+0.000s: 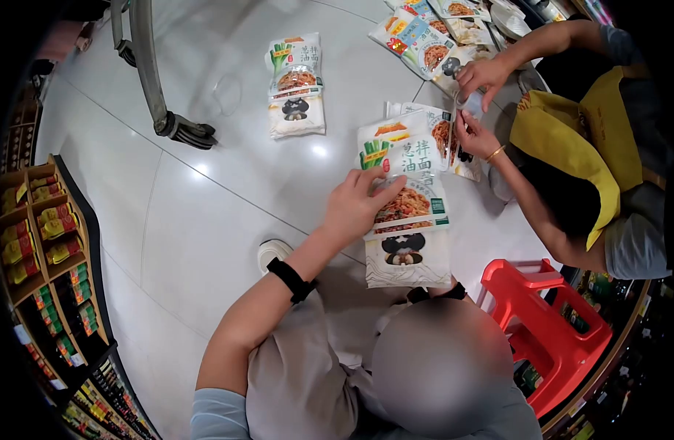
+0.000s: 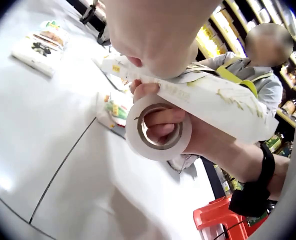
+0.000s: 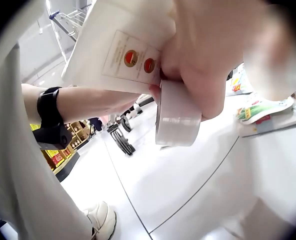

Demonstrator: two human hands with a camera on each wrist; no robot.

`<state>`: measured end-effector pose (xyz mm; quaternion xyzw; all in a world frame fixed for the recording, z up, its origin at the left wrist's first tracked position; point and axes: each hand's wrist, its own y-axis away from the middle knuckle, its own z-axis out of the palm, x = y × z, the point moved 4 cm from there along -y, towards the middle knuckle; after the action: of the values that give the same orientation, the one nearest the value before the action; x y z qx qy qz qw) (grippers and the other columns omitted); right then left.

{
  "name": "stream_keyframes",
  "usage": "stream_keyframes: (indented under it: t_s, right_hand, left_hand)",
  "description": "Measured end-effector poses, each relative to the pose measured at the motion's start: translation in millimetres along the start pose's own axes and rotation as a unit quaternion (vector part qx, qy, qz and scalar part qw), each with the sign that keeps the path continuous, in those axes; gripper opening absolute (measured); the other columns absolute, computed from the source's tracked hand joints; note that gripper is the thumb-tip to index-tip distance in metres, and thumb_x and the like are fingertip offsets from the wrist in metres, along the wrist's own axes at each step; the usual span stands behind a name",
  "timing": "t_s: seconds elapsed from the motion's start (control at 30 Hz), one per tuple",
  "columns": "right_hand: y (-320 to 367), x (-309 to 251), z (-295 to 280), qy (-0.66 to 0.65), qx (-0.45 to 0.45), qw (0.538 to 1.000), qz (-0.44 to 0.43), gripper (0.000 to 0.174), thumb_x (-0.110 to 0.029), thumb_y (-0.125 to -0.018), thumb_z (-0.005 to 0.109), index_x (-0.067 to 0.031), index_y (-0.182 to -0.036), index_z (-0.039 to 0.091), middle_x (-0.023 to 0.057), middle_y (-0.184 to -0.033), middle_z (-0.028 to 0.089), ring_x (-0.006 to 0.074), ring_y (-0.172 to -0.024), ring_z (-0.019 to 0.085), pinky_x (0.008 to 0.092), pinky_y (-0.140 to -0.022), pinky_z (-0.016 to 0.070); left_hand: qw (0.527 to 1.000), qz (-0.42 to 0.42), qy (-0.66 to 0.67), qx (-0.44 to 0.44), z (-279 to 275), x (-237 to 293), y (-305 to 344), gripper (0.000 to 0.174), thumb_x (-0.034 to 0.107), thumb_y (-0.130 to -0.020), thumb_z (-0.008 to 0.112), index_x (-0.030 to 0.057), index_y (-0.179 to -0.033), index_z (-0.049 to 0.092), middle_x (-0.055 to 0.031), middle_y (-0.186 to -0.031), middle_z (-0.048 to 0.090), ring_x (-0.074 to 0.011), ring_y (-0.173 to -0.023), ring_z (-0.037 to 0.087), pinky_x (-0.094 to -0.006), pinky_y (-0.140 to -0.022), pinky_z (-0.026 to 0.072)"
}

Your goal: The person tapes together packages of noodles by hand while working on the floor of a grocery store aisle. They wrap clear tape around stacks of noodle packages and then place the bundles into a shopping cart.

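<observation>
A white bundled noodle-sauce pack (image 1: 407, 257), printed with a noodle dish and green scallions, is held up in front of the person's knees. The left hand (image 1: 355, 209) rests on its printed face, fingers and thumb spread toward the middle. Below the pack, in the left wrist view, the right hand (image 2: 160, 120) holds a roll of clear tape (image 2: 134, 132), its fingers curled through the core. That hand also touches the pack's underside edge. From the right wrist view, the tape roll (image 3: 180, 122) hangs beneath the pack's labelled white back (image 3: 98, 55).
A similar pack (image 1: 297, 110) lies on the floor ahead. Another person's hands (image 1: 480, 81) work at the right beside piled packs (image 1: 418, 44). A red stool (image 1: 550, 315) stands at the right, shelves (image 1: 51, 227) at the left, and a wheeled metal leg (image 1: 150, 73) up front.
</observation>
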<state>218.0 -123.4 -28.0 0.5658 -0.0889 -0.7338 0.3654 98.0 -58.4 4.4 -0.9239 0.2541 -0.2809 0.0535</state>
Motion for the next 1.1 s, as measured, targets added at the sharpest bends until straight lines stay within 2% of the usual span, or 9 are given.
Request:
stream_keyframes:
  t_s: [0.27, 0.4, 0.5, 0.6, 0.73, 0.8, 0.93, 1.03, 1.1]
  right_hand:
    - [-9.1, 44.4, 13.7, -0.036, 0.04, 0.998, 0.04, 0.025, -0.025, -0.092, 0.043, -0.0033, -0.102, 0.051, 0.0057, -0.082, 0.058, 0.0083, -0.057, 0.052, 0.022, -0.043, 0.0405]
    - [-11.4, 53.6, 15.3, -0.047, 0.044, 0.997, 0.052, 0.025, -0.025, -0.092, 0.043, -0.0033, -0.102, 0.051, 0.0056, -0.082, 0.058, 0.0083, -0.057, 0.051, 0.022, -0.043, 0.0405]
    - [-16.6, 54.2, 14.1, -0.047, 0.045, 0.996, 0.056, 0.025, -0.025, -0.093, 0.043, -0.0033, -0.102, 0.051, 0.0055, -0.082, 0.058, 0.0083, -0.057, 0.051, 0.022, -0.043, 0.0406]
    - [-20.8, 55.1, 13.8, -0.048, 0.045, 0.996, 0.059, 0.026, -0.026, -0.093, 0.043, -0.0032, -0.101, 0.051, 0.0055, -0.082, 0.058, 0.0083, -0.057, 0.051, 0.022, -0.043, 0.0406]
    - [-19.4, 53.7, 13.3, -0.044, 0.043, 0.996, 0.064, 0.026, -0.026, -0.093, 0.042, -0.0032, -0.101, 0.051, 0.0054, -0.082, 0.058, 0.0083, -0.057, 0.051, 0.022, -0.043, 0.0407]
    - [-15.7, 51.6, 10.5, -0.045, 0.043, 0.996, 0.064, 0.026, -0.026, -0.093, 0.042, -0.0032, -0.101, 0.051, 0.0054, -0.082, 0.058, 0.0083, -0.057, 0.051, 0.0221, -0.043, 0.0407]
    - [-15.3, 55.1, 6.9, -0.049, 0.046, 0.996, 0.066, 0.026, -0.026, -0.093, 0.042, -0.0032, -0.101, 0.052, 0.0053, -0.081, 0.058, 0.0083, -0.056, 0.051, 0.0221, -0.043, 0.0407]
    - [-32.2, 64.4, 6.5, -0.051, 0.066, 0.994, 0.066, 0.026, -0.026, -0.093, 0.042, -0.0032, -0.101, 0.052, 0.0052, -0.081, 0.057, 0.0083, -0.056, 0.05, 0.0221, -0.043, 0.0407]
    - [-50.0, 71.1, 6.3, -0.049, 0.08, 0.993, 0.069, 0.027, -0.027, -0.093, 0.042, -0.0032, -0.101, 0.052, 0.0052, -0.081, 0.057, 0.0083, -0.056, 0.05, 0.0221, -0.043, 0.0408]
  left_hand:
    - [0.989, -0.063, 0.04, -0.131, 40.8, -33.1, 72.3, 0.062, 0.002, -0.072, 0.053, 0.0234, -0.129, 0.04, -0.0062, -0.119, 0.044, -0.0244, -0.103, 0.048, -0.0337, -0.071, 0.0504]
    - [0.984, -0.06, 0.037, -0.165, 37.4, -36.7, 75.9, 0.057, 0.006, -0.073, 0.055, 0.0215, -0.126, 0.044, -0.0053, -0.119, 0.044, -0.0247, -0.105, 0.047, -0.0339, -0.071, 0.0505]
    - [0.978, -0.11, 0.055, -0.17, 31.2, -19.7, 54.8, 0.048, 0.023, -0.078, 0.059, 0.0153, -0.124, 0.046, -0.0103, -0.122, 0.044, -0.0278, -0.106, 0.047, -0.035, -0.074, 0.0491]
    - [0.915, -0.2, 0.013, -0.349, 26.9, 7.5, 16.4, 0.083, 0.062, -0.075, 0.049, -0.011, -0.116, 0.044, -0.0247, -0.113, 0.047, -0.0353, -0.091, 0.057, -0.0395, -0.075, 0.0485]
    - [0.884, -0.22, -0.103, -0.399, 62.4, 23.9, -9.2, 0.093, 0.066, -0.069, 0.053, -0.014, -0.115, 0.041, -0.0253, -0.113, 0.047, -0.041, -0.091, 0.057, -0.0429, -0.074, 0.0487]
    - [0.811, -0.22, -0.177, -0.512, 91.1, 22.4, -9.0, 0.099, 0.066, -0.063, 0.06, -0.0154, -0.116, 0.036, -0.0279, -0.116, 0.045, -0.0446, -0.098, 0.054, -0.045, -0.072, 0.0491]
    - [0.785, -0.295, -0.29, -0.462, 109.1, 23.0, -6.3, 0.103, 0.061, -0.059, 0.066, -0.0153, -0.118, 0.031, -0.0285, -0.116, 0.044, -0.0457, -0.1, 0.052, -0.0487, -0.073, 0.0478]
    - [0.825, -0.258, -0.139, -0.483, 67.1, 9.6, -6.3, 0.101, 0.055, -0.059, 0.067, -0.0151, -0.12, 0.027, -0.0306, -0.113, 0.045, -0.0429, -0.101, 0.053, -0.0454, -0.075, 0.0484]
    - [0.842, -0.314, 0.073, -0.432, 48.8, -9.1, 2.4, 0.097, 0.048, -0.06, 0.067, -0.0153, -0.12, 0.025, -0.0308, -0.108, 0.049, -0.0393, -0.102, 0.054, -0.0382, -0.078, 0.0484]
